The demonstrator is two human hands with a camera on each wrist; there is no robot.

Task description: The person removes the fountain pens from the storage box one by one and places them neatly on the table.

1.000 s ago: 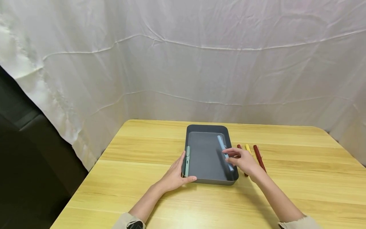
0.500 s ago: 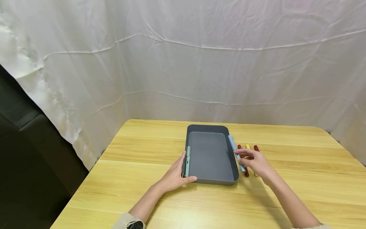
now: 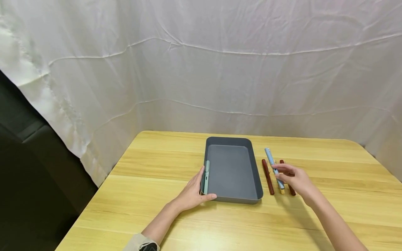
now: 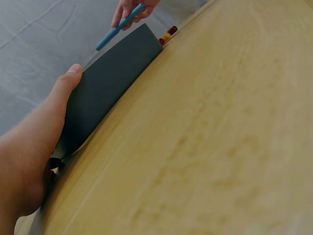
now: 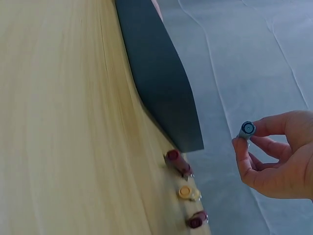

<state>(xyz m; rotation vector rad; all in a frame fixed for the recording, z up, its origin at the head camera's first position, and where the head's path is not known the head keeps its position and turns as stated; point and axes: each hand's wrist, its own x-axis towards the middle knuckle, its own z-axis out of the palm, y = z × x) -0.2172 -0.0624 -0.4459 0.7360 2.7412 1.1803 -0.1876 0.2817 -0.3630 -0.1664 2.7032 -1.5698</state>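
My left hand (image 3: pixel 191 193) rests at the near left corner of a dark grey tray (image 3: pixel 233 200), fingers straight along its left wall and thumb on the front rim. Inside, a green capped pen (image 3: pixel 206 177) lies along the left wall. Right of the tray, my right hand (image 3: pixel 293 178) pinches a light blue pen (image 3: pixel 269 155) between thumb and fingertips. The blue pen is held above a yellow pen (image 3: pixel 282 191), mostly covering it in the head view. Dark red pens lie on either side, one on the left (image 3: pixel 268 177) and one on the right (image 3: pixel 292 190).
All this is on a light wooden table (image 3: pixel 150 160). A pale curtain (image 3: pixel 201 83) hangs behind and along the left side. A dark surface (image 3: pixel 34 174) shows past the table's left edge. On my left wrist is a dark watch (image 3: pixel 149 246).
My right hand has carried the light blue pen from over the tray, across its right wall, to above the pens on the table. The left hand and tray stay nearly still.
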